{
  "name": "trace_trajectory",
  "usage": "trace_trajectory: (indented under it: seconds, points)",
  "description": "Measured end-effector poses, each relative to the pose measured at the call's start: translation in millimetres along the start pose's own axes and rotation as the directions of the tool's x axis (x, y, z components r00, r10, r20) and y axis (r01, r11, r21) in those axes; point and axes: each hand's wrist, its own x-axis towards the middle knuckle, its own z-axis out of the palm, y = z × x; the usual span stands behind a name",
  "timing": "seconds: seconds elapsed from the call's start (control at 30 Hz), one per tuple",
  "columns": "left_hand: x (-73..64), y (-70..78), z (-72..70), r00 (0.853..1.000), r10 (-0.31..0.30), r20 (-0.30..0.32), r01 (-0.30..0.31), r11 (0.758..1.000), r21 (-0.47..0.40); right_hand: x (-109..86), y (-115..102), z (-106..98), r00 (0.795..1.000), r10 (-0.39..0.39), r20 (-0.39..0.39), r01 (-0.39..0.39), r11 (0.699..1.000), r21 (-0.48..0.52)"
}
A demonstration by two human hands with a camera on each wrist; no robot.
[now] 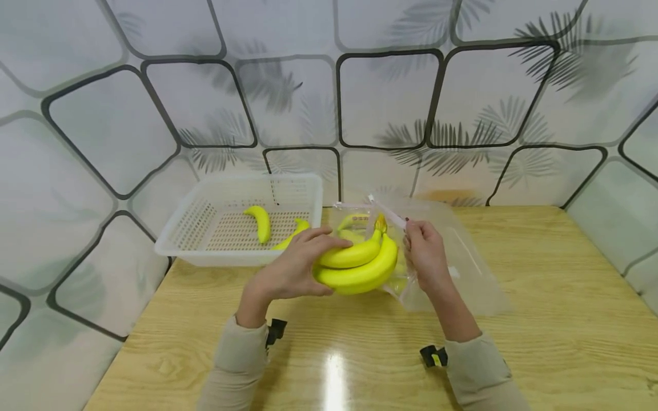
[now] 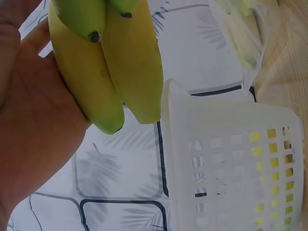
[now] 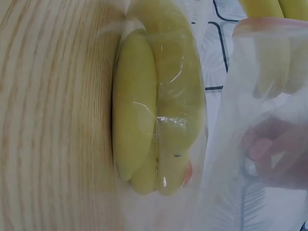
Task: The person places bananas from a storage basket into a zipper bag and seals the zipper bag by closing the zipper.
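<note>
On the worktop's [image 1: 555, 319] near side, the left grip [image 1: 293, 262] was curled round the fat middle and tips of a bunch of bananas [image 1: 360, 274], holding it above the wood with its stem end toward the right grip [image 1: 426, 248]. The skins looked smooth and firm, likely light and a little slippery, so a wide hold round the middle or the joined stem would suit. The right grip pinched the pale edge strip of a clear plastic bag [image 1: 468, 268], which looked thin, floppy and easily creased, best taken by that strip. More bananas [image 3: 134, 106] showed through the plastic. Small marks near the bag's top could not be read. Farther left, two loose bananas [image 1: 261, 225] lay in a white basket [image 1: 205, 260], before a leaf-patterned wall [image 1: 390, 97].
</note>
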Motion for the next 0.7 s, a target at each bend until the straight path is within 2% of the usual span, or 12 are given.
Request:
trace_trajectory:
  seconds: [0.07,0.2,0.37,0.53,0.7]
  points:
    - [0.4,0.6,-0.4,1.000,0.003,0.012,-0.003,1.000,0.005,-0.8,0.2,0.4,1.000,-0.023,-0.005,0.023,1.000,-0.011]
    - [1.3,2.2,-0.9,0.999,-0.029,0.044,0.028,0.999,0.021,-3.0,0.3,1.8,0.996,-0.084,-0.017,0.083,0.996,-0.036]
    - [2.8,6.0,-1.2,0.996,-0.062,0.060,0.057,0.995,0.077,-6.7,-2.3,4.6,0.994,-0.104,-0.026,0.103,0.994,-0.036]
    - [4.2,12.4,-1.5,0.997,-0.069,0.025,0.065,0.990,0.127,-11.0,-8.3,5.5,0.995,-0.097,0.010,0.097,0.995,0.029]
    - [5.3,19.5,-1.8,0.997,-0.071,-0.039,0.076,0.982,0.172,-14.8,-12.8,7.6,0.995,-0.096,0.030,0.094,0.993,0.070]
